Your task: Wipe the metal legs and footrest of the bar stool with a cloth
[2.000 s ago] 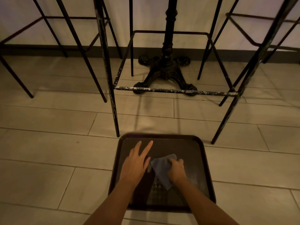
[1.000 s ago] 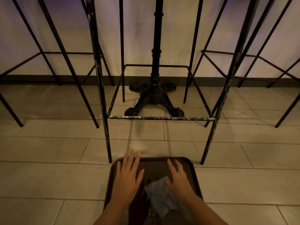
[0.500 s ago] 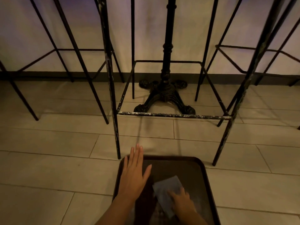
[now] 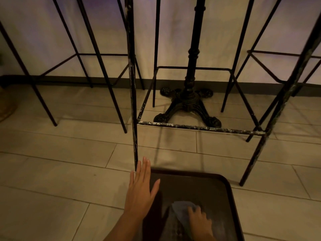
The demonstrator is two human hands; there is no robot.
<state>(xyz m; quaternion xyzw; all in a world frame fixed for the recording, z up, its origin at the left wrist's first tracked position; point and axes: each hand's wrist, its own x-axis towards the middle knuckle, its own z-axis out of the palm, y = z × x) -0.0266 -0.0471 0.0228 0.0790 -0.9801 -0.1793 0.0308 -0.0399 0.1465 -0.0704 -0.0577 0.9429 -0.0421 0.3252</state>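
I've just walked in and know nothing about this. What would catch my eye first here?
Probably the bar stool's front footrest, a dark bar flecked with white, crossing the middle. Behind it stands an ornate black table base with clawed feet. At the bottom, the right hand presses a blue cloth onto a dark tray, while the left hand lies open.

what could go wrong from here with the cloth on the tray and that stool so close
The tray lies on the floor right beside the stool's near leg, so reaching forward could knock or step on it. The footrest looks flaky, and loose bits may snag the cloth under the right hand.
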